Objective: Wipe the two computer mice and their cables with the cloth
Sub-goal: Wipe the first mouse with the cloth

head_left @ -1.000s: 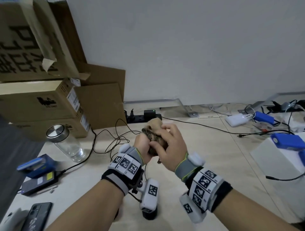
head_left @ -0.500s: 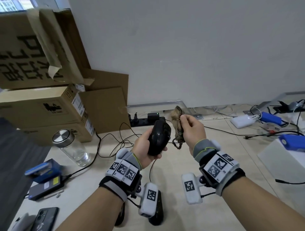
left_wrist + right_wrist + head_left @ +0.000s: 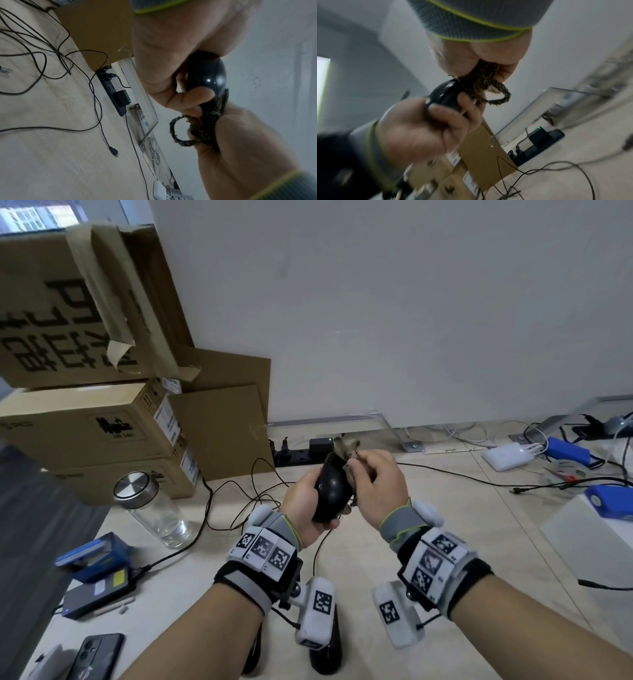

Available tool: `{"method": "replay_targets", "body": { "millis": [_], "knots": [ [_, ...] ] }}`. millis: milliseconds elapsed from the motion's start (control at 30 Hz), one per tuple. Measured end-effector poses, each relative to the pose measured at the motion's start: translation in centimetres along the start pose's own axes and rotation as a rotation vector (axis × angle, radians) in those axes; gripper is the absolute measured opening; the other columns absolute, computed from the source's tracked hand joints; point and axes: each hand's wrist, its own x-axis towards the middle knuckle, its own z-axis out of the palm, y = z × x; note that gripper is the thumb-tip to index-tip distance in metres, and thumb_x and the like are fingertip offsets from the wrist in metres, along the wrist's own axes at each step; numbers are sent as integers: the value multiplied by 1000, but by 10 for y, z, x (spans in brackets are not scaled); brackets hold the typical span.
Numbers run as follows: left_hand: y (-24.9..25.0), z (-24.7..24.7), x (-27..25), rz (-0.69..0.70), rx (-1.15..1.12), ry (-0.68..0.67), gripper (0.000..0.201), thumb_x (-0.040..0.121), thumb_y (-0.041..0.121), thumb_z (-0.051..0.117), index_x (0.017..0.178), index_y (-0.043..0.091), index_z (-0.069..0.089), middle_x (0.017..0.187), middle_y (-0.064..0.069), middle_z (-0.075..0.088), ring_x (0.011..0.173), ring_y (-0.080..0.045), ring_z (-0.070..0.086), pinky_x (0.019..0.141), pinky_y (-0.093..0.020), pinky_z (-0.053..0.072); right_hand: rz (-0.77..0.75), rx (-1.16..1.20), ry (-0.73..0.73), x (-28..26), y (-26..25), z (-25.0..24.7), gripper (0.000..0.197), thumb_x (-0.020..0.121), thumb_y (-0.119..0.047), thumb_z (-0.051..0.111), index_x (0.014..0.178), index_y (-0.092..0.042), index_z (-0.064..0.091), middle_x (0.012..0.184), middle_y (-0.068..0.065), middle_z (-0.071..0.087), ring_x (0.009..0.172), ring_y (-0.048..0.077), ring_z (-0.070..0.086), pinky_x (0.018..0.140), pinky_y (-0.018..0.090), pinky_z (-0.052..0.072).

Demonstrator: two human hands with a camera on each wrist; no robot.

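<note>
Down low, nearest of all, just beneath the wrists: a second dark mouse point(image 3: 325, 652) on the desk point(image 3: 496, 542), half hidden behind the wrist rigs, untouched for now.

Up to the action. Left hand point(image 3: 305, 505) curled around the black mouse point(image 3: 332, 491), thumb on one flank and fingers on the other, lifted clear of the desk. Glossy shell, probably slick, so best held by the sides exactly like this; light enough for one hand, hard and rigid, unlikely to mind firm rubbing. Thin cable point(image 3: 317, 553) dangling from below the left hand toward the desk, limp and springy, likely to whip about unless drawn through the cloth in a pinch.

Right beside it, right hand point(image 3: 376, 487) closed on the mottled cloth point(image 3: 207, 121), bunched in fingers and thumb, pressed against the mouse's far end. Soft, floppy stuff, a loose loop hanging free in both wrist views; better wadded tight for a proper scrub.

Further out, beyond the left hand: a tangle of black leads point(image 3: 246, 494), a glass jar point(image 3: 154, 508) with a metal lid. Beyond both hands, a power strip point(image 3: 301, 453) at the wall. Cardboard boxes point(image 3: 89, 426) stacked far left.
</note>
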Motion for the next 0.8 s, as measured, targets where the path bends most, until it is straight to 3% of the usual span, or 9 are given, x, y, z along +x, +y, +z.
{"method": "replay_targets", "body": {
  "millis": [100,167,267,367,467,533,633,733,800],
  "knots": [
    [2,2,5,35,-48,-45,38,82,39,57,110,15,63,99,-12,66,78,-25,65,60,-29,50,-275,-35,-65,-25,-9,5,23,84,-31,61,99,-16,69,109,-2,56,98,5,54,83,13,42],
    [2,0,5,47,-12,-47,33,81,38,57,105,16,63,89,-9,67,73,-22,65,58,-27,48,-342,-37,-96,-23,-5,4,23,84,-32,59,100,-18,69,106,-2,55,93,3,53,79,10,40],
    [0,-5,2,19,46,-26,43,96,43,43,116,10,61,87,-13,66,55,-23,60,40,-21,36,-70,18,-10,3,4,-3,13,89,-25,60,88,-14,66,83,-1,56,76,11,50,72,23,42],
    [1,-8,-7,49,85,-156,58,95,59,39,119,12,61,89,-12,67,66,-24,60,46,-25,41,214,145,22,16,12,-11,21,92,-25,57,76,-11,62,65,4,55,61,17,46,60,29,41],
    [3,-10,-16,224,259,-255,55,77,49,70,115,10,61,88,-8,62,75,-20,57,57,-26,47,266,305,118,18,12,-21,24,91,-27,56,70,-15,60,65,3,55,58,18,47,56,41,46],
    [2,-14,-18,383,538,-141,42,73,33,78,109,18,62,85,-1,62,73,-15,58,61,-25,48,259,326,124,19,10,-22,23,88,-33,57,75,-15,62,68,6,58,60,20,49,61,47,52],
    [3,-20,-18,512,784,30,38,76,29,79,111,26,64,80,11,65,68,-7,59,64,-24,46,176,216,79,18,3,-20,24,85,-38,58,81,-16,64,75,11,64,67,20,56,70,47,54],
    [1,-20,-16,568,877,91,37,73,29,78,108,27,68,88,10,71,80,-10,67,75,-32,55,-29,8,13,4,-8,-10,14,85,-26,65,91,-14,68,93,1,59,85,19,57,83,32,48],
    [3,-15,-14,617,962,165,12,79,23,70,90,25,66,80,6,68,79,-15,65,76,-33,55,-191,-71,-64,-14,-19,-1,17,82,-25,66,94,-13,69,103,-1,57,93,16,58,81,25,45]
  ]
}}
